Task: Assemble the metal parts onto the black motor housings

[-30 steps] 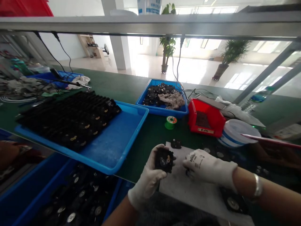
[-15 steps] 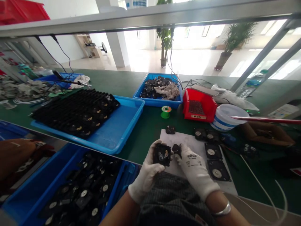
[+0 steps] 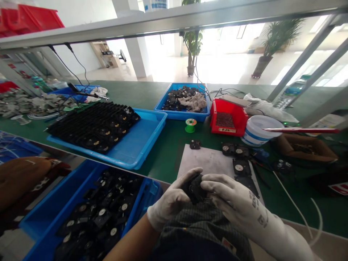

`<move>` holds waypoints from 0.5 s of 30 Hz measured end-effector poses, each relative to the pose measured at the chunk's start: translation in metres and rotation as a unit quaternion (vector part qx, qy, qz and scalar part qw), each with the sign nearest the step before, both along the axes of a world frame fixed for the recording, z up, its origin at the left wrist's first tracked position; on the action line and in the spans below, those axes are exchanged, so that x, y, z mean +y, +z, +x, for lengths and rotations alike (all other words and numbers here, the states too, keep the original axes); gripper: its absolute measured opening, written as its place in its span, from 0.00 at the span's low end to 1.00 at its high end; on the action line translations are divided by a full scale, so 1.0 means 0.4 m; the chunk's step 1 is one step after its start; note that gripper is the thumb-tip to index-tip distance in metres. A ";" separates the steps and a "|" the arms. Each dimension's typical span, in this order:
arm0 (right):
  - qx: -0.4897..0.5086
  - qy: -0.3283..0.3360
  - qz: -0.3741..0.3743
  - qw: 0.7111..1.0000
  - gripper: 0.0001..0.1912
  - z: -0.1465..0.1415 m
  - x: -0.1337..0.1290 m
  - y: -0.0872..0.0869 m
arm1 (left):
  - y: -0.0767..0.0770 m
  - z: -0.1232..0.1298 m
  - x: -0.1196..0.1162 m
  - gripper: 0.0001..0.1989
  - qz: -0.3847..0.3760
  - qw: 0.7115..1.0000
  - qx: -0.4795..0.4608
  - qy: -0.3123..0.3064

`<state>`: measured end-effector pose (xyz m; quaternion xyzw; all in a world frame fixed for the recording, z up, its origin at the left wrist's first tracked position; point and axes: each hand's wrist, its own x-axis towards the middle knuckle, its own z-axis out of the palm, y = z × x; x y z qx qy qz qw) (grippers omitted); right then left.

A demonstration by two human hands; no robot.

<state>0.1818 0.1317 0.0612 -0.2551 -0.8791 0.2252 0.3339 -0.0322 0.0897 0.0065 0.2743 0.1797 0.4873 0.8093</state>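
A black square plastic housing is tilted up between my hands, above my lap at the bench's front edge. My left hand, in a white glove, is closed round its left side with the thumb below. From the right, the gloved fingers of my right hand press on the housing. The smaller black part seen earlier in my right hand cannot be made out. Beyond my hands lies a white sheet. Black units with round metal discs rest along its right side, and a small black piece lies at its far edge.
A blue tray with rows of black housings stands left. Below it is a blue bin of black units. Farther back are a blue tray of parts, a solder spool, a red bin and a white bucket.
My hands have come together and lower, nearer my body. The housing has turned from facing me to a tilt, and my right fingers have moved onto it.
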 end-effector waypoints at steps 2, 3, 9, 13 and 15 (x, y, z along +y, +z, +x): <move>-0.021 0.022 0.033 0.999 0.19 0.002 -0.009 0.002 | 0.002 0.007 -0.003 0.43 0.011 1.000 -0.004 -0.017; -0.025 0.030 0.044 0.998 0.18 0.006 -0.012 -0.001 | 0.002 0.008 -0.006 0.43 0.018 1.000 0.002 -0.021; -0.032 0.038 0.054 0.997 0.22 0.048 -0.028 -0.046 | -0.001 0.006 -0.024 0.45 0.019 0.998 0.058 -0.025; -0.034 0.028 0.079 0.996 0.23 0.060 -0.034 -0.046 | 0.010 0.008 -0.031 0.44 0.000 0.995 0.099 -0.032; -0.033 0.033 0.101 0.994 0.22 0.060 -0.035 -0.033 | 0.017 0.011 -0.030 0.45 0.001 0.994 0.102 -0.039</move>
